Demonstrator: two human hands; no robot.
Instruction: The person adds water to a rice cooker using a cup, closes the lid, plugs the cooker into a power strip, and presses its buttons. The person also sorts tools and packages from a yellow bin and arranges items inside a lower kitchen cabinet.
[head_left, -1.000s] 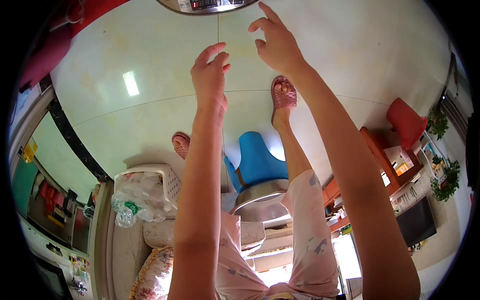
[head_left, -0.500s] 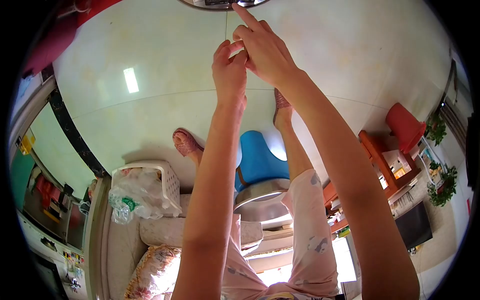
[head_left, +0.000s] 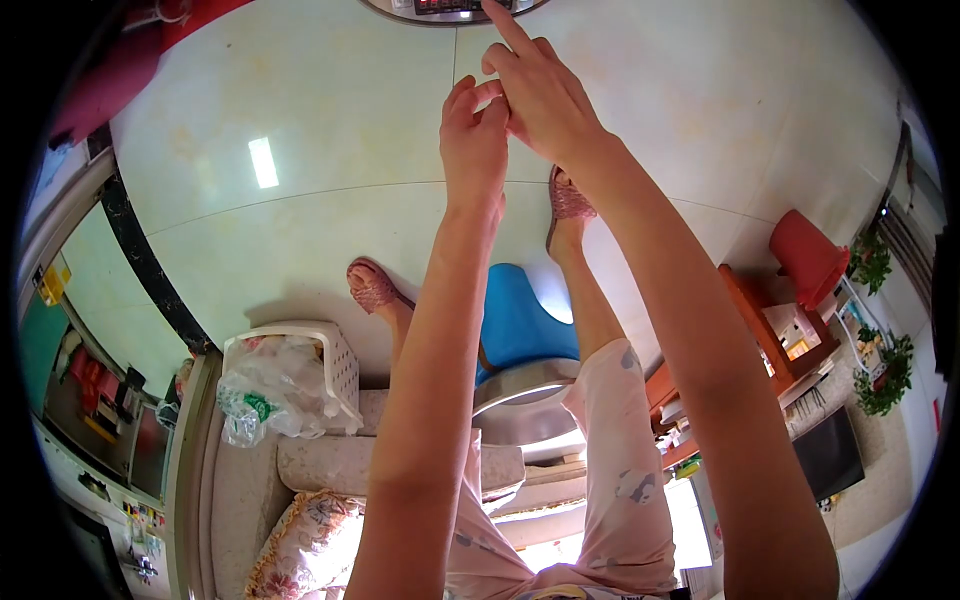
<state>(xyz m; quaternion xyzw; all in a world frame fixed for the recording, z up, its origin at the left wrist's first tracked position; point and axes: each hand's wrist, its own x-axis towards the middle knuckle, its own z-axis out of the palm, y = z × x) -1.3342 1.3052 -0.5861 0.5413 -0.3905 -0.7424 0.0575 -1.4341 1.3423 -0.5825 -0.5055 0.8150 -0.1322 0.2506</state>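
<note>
The appliance with a display panel (head_left: 445,9) lies at the right hand's (head_left: 545,100) extended index fingertip, contact unclear, other fingers loosely bent. The left hand (head_left: 474,145) curls just beside; whether it pinches anything cannot be told.

This is a home, by the look of it a living room; a pale padded sofa (head_left: 235,490) carries a frilly flowered cushion (head_left: 300,545); a white basket (head_left: 347,375) of plastic bags (head_left: 280,395) sits near; leafy plants (head_left: 885,375) and a flat dark screen (head_left: 832,452) show at right; slippers (head_left: 372,284) tread shiny floor tiles (head_left: 330,120).
</note>
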